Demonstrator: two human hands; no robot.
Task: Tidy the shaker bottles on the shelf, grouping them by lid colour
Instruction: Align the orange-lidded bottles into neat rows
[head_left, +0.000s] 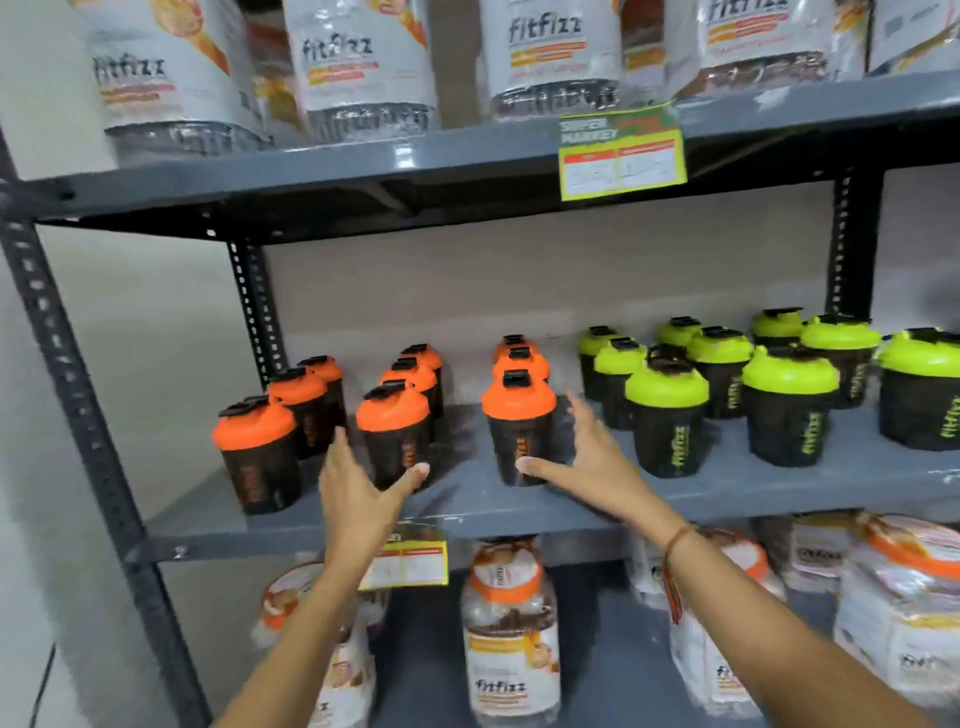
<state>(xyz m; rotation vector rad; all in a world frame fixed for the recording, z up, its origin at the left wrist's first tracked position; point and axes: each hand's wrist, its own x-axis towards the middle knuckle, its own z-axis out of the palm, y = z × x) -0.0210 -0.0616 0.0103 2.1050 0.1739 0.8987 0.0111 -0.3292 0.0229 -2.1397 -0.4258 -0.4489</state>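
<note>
- The middle shelf (519, 512) of a grey metal rack carries the shaker bottles, all black-bodied and standing upright.
- The orange-lidded shakers (311, 387) fill the left half in three rows running front to back; the green-lidded shakers (727, 358) crowd the right half.
- The left hand (358, 486) is spread wide, thumb out to the right, cupped around the front bottle of the middle orange row (393, 434) at its lower body; whether skin actually meets plastic, I cannot tell.
- The right hand (587, 462) is likewise splayed, its thumb lying across the base of the front bottle of the right-hand orange row (518, 426) and the fingers reaching up past its right side.
- A red-and-green thread band (675, 558) circles the right wrist.
- Big fitfizz tubs (358, 62) line the shelf above, and more fitfizz jars (511, 639) sit below.
- A yellow price tag (621, 156) hangs off the upper shelf edge, another (410, 564) off the middle one.
</note>
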